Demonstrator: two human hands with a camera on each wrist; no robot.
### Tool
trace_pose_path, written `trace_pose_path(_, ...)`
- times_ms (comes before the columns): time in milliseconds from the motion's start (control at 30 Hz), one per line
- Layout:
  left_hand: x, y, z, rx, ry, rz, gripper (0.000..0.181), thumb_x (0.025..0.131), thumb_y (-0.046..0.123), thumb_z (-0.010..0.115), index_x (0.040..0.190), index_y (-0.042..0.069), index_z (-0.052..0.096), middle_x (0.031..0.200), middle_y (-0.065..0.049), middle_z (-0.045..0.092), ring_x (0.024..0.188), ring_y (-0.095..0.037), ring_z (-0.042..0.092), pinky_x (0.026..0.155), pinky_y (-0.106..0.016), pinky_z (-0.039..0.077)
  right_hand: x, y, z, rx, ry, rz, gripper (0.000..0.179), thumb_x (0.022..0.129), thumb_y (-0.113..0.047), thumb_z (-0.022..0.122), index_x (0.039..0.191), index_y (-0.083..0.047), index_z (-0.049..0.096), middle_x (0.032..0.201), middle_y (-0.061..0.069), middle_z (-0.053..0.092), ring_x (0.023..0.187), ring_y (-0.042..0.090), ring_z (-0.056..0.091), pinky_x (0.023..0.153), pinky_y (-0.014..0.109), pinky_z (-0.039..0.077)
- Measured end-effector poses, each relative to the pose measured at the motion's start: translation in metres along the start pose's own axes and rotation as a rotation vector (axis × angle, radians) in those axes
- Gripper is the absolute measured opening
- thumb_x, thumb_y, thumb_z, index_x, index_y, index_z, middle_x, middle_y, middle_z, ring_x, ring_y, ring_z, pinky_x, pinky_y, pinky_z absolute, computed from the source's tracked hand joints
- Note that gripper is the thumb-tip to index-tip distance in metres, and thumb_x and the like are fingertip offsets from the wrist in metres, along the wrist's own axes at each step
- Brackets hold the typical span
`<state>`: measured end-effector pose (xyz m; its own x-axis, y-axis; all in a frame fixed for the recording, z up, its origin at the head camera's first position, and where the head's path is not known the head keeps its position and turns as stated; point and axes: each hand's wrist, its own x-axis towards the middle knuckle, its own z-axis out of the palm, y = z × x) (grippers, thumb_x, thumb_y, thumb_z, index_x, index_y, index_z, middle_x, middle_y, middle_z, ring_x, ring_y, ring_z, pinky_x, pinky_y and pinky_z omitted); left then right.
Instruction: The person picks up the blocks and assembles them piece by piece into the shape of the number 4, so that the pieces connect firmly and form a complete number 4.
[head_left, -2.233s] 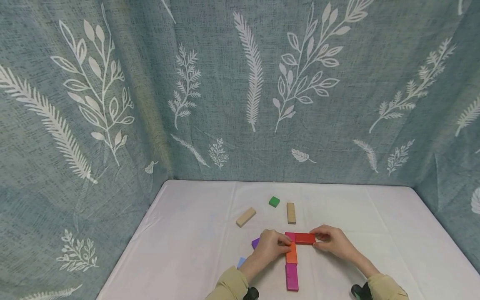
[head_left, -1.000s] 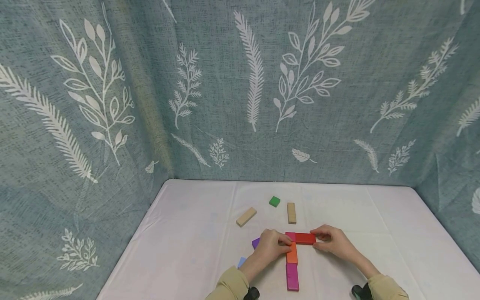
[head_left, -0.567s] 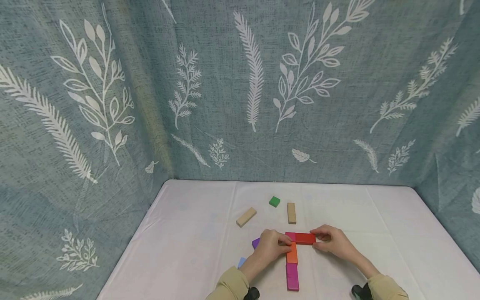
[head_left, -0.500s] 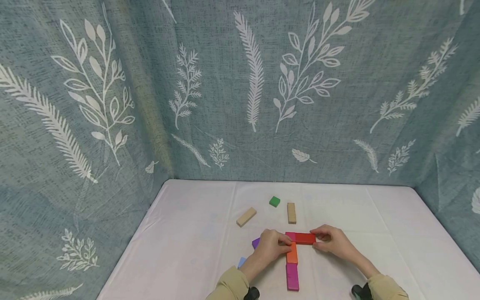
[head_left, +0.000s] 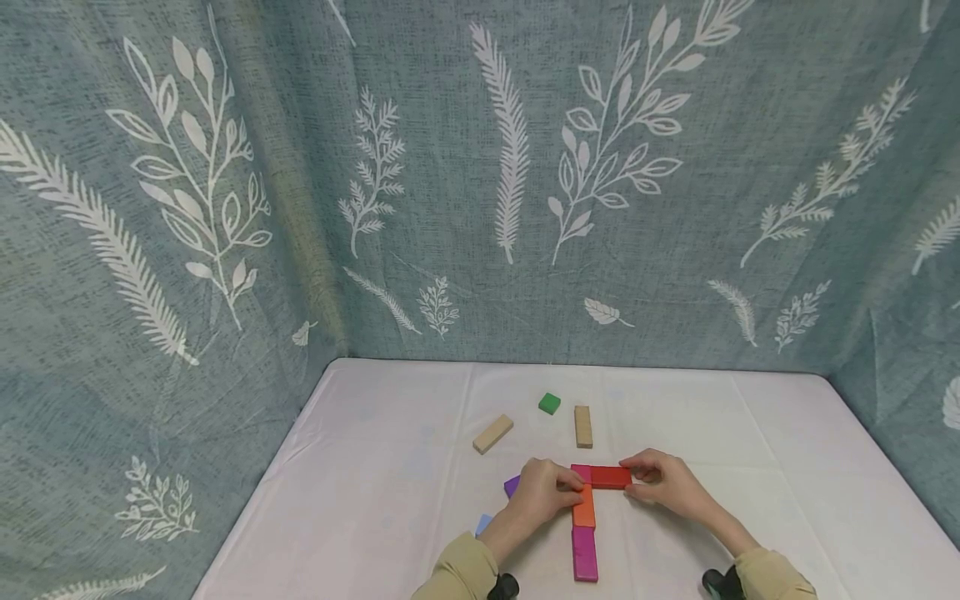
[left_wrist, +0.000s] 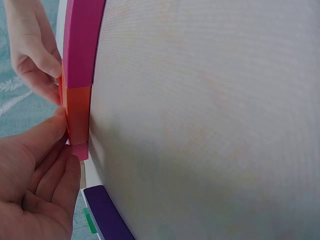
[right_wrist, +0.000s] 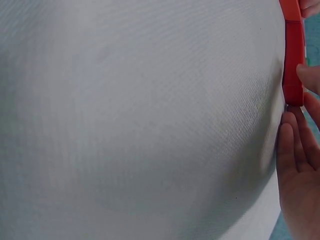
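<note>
From my remote station I record both forearms entering from the near edge and reaching forward, each hand lowered to the white table (head_left: pixel 690 417). The right hand (head_left: pixel 670 483) pinches the right end of the red block (head_left: pixel 611 477) between thumb and fingers. The left hand (head_left: pixel 538 493) is bent over the joint of the pink block (head_left: pixel 581 473) and the orange block (head_left: pixel 585 510), touching both; whether it pinches either I cannot tell.

Count: nine blocks. One red lies crosswise against one pink; one orange and one magenta block (head_left: pixel 584 555) run from the pink toward the person. One purple block (head_left: pixel 511 486) and one light blue block (head_left: pixel 483 523) are partly hidden by the left arm. Beyond lie two tan blocks (head_left: pixel 492 434), apart, and one green block (head_left: pixel 549 403).
</note>
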<state>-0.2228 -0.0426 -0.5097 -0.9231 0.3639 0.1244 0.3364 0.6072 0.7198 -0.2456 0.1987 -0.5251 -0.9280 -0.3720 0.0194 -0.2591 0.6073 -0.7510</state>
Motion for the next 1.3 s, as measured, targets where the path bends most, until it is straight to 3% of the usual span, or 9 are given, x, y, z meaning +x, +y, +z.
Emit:
trace_pose_path(633, 0.001, 0.0, 0.0, 0.02, -0.003, 0.001, 0.009, 0.074, 0.011, 0.08, 0.083, 0.011, 0.079, 0.085, 0.003, 0.076, 0.085, -0.008, 0.069, 0.083, -0.022, 0.05, 0.001, -0.003, -0.003, -0.006, 0.003, 0.006, 0.034, 0.08, -0.02, 0.075, 0.108, -0.004, 0.068, 0.1, 0.005, 0.067, 0.084, 0.007, 0.057, 0.072, 0.019, 0.052)
trace_pose_path(867, 0.001, 0.001, 0.0, 0.027, -0.007, -0.02, 0.009, 0.075, 0.013, 0.08, 0.083, 0.012, 0.079, 0.085, 0.005, 0.075, 0.085, -0.007, 0.068, 0.085, -0.026, 0.048, 0.003, -0.012, -0.011, -0.085, 0.05, -0.034, 0.03, 0.079, -0.013, 0.074, 0.108, -0.004, 0.069, 0.102, 0.008, 0.068, 0.085, 0.014, 0.06, 0.075, 0.02, 0.053)
trace_pose_path(1300, -0.001, 0.001, 0.0, -0.009, 0.0, -0.021, 0.009, 0.074, 0.01, 0.08, 0.083, 0.009, 0.078, 0.086, 0.001, 0.076, 0.086, -0.011, 0.069, 0.081, -0.022, 0.051, 0.007, -0.029, -0.034, -0.056, 0.149, -0.125, 0.036, 0.08, -0.014, 0.075, 0.113, -0.002, 0.066, 0.106, 0.016, 0.066, 0.088, 0.027, 0.062, 0.077, 0.024, 0.055)
